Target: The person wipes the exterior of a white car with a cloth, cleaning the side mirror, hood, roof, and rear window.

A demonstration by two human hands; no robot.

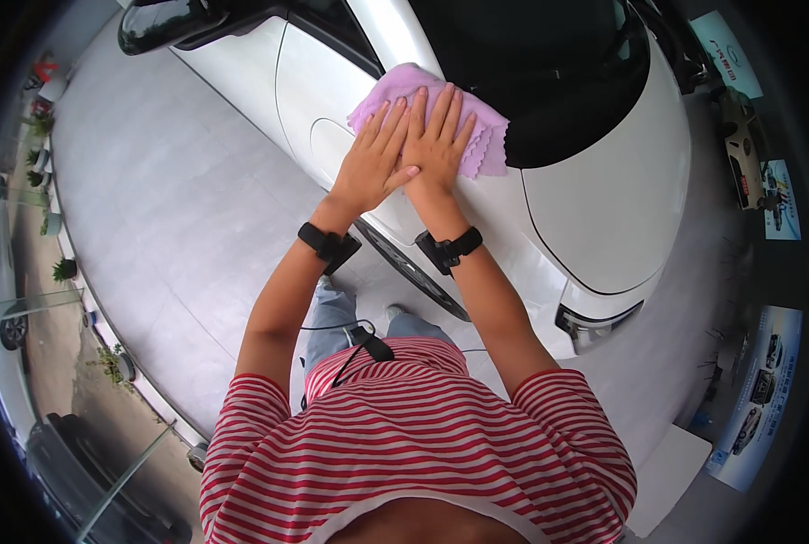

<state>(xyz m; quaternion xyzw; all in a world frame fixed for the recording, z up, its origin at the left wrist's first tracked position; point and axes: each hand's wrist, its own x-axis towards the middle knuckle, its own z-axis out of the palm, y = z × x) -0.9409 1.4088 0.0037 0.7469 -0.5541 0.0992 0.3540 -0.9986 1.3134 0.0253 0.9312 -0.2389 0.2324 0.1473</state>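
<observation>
A pink cloth (404, 80) with a scalloped edge is spread over the white car (486, 204), where the front fender meets the base of the windshield pillar. My left hand (372, 163) lies flat with its fingertips on the cloth's lower left part. Beside it, my right hand (437, 146) presses flat on the middle of the cloth, fingers spread. The left thumb overlaps the base of the right hand. Folds of cloth gather to the right of the right hand. Neither hand curls around the cloth.
The side mirror (170, 24) juts out at the top left. A front wheel (411, 268) and headlight (598, 326) are below the hands. Potted plants (64, 270) line the glass wall at left. Posters (758, 401) and a small car model (742, 146) appear at right.
</observation>
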